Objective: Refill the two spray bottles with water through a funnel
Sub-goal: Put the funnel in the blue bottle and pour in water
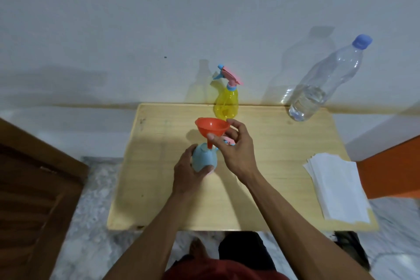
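On the small wooden table, our left hand grips the blue spray bottle; our right hand pinches the orange funnel at its mouth. We judge pouring unstarted: water bottle capped, yellow spray bottle untouched.

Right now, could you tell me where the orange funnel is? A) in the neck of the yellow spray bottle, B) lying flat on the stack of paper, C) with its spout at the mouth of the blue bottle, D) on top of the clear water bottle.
C: the right hand holds the orange funnel with its spout at the neck of the blue bottle, which the left hand steadies.
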